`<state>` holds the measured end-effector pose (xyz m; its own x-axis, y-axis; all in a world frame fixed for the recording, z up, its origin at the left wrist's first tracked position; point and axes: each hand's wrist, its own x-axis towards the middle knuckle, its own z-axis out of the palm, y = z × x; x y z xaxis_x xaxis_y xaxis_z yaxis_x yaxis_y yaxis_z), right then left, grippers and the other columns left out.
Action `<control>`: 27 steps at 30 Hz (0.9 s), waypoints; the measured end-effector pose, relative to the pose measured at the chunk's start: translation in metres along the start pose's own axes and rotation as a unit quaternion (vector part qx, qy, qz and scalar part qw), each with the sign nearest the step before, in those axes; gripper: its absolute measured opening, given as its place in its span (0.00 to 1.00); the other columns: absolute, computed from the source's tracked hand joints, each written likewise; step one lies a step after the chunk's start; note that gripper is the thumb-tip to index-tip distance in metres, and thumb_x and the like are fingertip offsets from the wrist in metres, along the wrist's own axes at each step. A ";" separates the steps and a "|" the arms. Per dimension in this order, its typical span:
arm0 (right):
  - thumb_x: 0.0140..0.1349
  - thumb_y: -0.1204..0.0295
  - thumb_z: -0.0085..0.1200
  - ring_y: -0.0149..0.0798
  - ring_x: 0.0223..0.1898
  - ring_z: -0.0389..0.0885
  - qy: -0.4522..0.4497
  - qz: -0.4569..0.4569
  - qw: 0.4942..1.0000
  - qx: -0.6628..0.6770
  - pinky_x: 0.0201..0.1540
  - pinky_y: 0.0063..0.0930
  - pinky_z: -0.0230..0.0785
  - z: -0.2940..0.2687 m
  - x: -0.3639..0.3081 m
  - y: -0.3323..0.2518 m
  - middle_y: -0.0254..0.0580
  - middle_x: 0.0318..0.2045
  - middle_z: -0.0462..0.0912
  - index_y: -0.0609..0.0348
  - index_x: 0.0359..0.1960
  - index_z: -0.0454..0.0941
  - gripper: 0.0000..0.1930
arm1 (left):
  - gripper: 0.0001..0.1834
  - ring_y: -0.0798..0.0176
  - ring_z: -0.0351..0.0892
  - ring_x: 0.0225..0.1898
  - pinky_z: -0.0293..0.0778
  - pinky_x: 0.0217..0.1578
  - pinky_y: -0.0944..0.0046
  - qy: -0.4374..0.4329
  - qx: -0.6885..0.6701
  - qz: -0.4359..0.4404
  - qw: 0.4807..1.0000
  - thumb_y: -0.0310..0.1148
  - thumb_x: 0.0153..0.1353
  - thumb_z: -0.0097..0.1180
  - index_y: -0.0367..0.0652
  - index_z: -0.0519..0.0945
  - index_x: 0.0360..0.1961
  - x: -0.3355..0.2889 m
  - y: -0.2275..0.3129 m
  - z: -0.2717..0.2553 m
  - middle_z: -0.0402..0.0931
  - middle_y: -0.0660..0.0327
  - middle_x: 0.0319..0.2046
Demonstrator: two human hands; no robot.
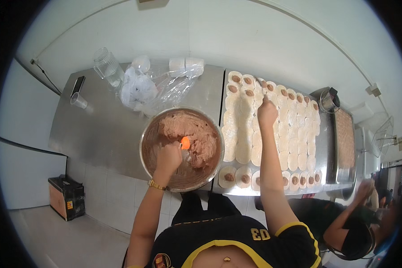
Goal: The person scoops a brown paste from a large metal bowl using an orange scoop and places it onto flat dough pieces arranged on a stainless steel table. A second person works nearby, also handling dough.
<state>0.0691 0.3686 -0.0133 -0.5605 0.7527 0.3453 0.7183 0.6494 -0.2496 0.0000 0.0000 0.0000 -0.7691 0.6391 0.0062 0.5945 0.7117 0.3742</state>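
My left hand point(169, 158) is closed round a tool with an orange part point(185, 143), inside a large metal bowl point(218, 167). Pinkish-brown minced filling point(194, 152) lies in the bowl; the tool's working end is partly hidden in it. My right hand point(267, 112) is closed on a thin utensil, its tip near the far end of the dough rows; its exact kind is too small to tell. Beneath that hand lie rows of flat, round, overlapping dough wrappers point(243, 125). Dabs of filling point(249, 93) sit on several wrappers along the far and near edges.
Left of the bowl on the steel table point(111, 129) are a clear pitcher point(106, 64), plastic bags point(138, 91), white stacked cups point(185, 67), a clear cup point(79, 100) and a phone point(77, 85). At right stand a metal pot point(329, 100) and tray point(344, 143). Another person point(350, 232) works there.
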 end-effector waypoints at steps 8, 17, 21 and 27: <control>0.56 0.79 0.43 0.33 0.25 0.76 -0.285 -0.086 0.838 0.458 0.31 0.24 0.67 -0.091 -0.037 -0.062 0.40 0.22 0.77 0.62 0.37 0.77 0.11 | 0.09 0.41 0.70 0.20 0.66 0.23 0.55 -0.059 -0.218 0.128 0.966 0.30 0.57 0.47 0.35 0.72 0.23 0.020 -0.027 -0.022 0.68 0.43 0.18; 0.48 0.74 0.48 0.48 0.31 0.81 -0.314 -0.363 0.877 -0.011 0.36 0.40 0.73 -0.113 -0.107 -0.113 0.50 0.24 0.80 0.56 0.33 0.82 0.12 | 0.09 0.47 0.72 0.18 0.64 0.22 0.53 0.001 -0.247 0.054 0.968 0.30 0.56 0.49 0.35 0.74 0.25 0.033 -0.048 -0.051 0.69 0.44 0.18; 0.48 0.73 0.49 0.46 0.29 0.82 -0.275 -0.386 0.873 -0.116 0.30 0.36 0.73 -0.114 -0.122 -0.128 0.49 0.25 0.80 0.58 0.25 0.81 0.07 | 0.10 0.46 0.77 0.27 0.72 0.30 0.52 -0.073 -0.114 -0.015 0.991 0.34 0.53 0.54 0.36 0.78 0.28 0.037 -0.056 -0.021 0.75 0.45 0.23; 0.51 0.72 0.48 0.38 0.28 0.82 -0.228 -0.393 0.872 -0.183 0.26 0.30 0.74 -0.094 -0.155 -0.148 0.42 0.24 0.81 0.55 0.22 0.81 0.08 | 0.14 0.45 0.79 0.39 0.75 0.40 0.54 -0.214 -0.033 -0.037 0.975 0.35 0.51 0.55 0.33 0.80 0.33 0.034 -0.017 0.001 0.78 0.44 0.35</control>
<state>0.0887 0.1458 0.0550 -0.9845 0.1095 -0.1369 0.0750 0.9689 0.2356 -0.0362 0.0095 -0.0068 -0.6315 0.6606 -0.4059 0.5143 0.7487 0.4182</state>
